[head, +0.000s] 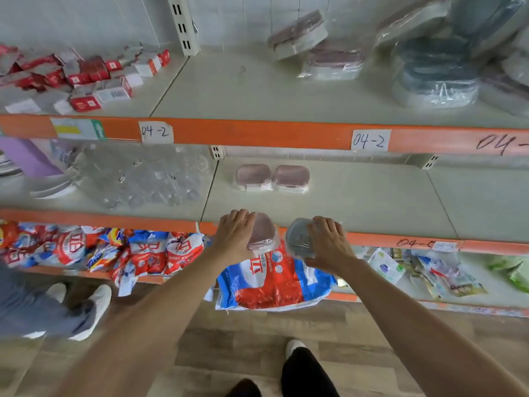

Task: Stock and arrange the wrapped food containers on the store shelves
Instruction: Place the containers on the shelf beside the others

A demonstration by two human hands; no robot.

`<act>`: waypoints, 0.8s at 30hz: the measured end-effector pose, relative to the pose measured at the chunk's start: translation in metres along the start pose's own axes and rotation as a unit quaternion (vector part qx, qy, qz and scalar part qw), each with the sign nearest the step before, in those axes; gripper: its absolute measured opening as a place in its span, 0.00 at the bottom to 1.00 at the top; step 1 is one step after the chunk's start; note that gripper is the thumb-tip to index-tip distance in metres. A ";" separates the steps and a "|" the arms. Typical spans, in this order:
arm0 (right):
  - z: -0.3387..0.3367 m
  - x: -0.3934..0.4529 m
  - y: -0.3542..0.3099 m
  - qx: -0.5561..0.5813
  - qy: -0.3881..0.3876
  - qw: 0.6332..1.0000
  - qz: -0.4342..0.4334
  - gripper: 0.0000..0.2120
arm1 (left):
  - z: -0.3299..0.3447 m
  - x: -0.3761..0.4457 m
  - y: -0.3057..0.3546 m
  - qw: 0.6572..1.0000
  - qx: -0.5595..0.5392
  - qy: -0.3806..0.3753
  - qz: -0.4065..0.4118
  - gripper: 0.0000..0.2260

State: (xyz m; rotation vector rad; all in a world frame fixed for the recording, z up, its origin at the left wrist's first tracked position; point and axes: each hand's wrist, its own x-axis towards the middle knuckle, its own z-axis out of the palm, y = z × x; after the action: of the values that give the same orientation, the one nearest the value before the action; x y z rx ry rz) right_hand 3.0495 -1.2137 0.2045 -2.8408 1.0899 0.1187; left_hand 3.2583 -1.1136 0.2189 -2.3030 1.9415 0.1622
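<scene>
Hands [282,242] – glossy, rounded wrapped containers [264,232]

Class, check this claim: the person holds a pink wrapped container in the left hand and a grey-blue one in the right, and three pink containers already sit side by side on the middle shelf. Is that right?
Not quite. The head view shows two pink containers on the middle shelf, not three. The rest holds: left hand grips the pink wrapped container, right hand grips the grey-blue container.

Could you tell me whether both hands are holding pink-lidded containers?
No: the left hand holds a pink-lidded container, while the right hand holds a grey-blue one.
</scene>
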 end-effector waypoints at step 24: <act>0.105 0.135 0.028 -0.013 -0.027 1.000 -0.001 0.32 | 0.110 0.124 -0.008 0.997 0.008 -0.017 -0.075 0.34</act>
State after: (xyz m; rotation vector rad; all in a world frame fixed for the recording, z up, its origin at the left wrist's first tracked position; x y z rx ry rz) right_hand 3.1267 -1.3116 0.0846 -2.8439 1.0824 0.2092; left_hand 3.2866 -1.2144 0.0903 -2.4070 1.7404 0.1694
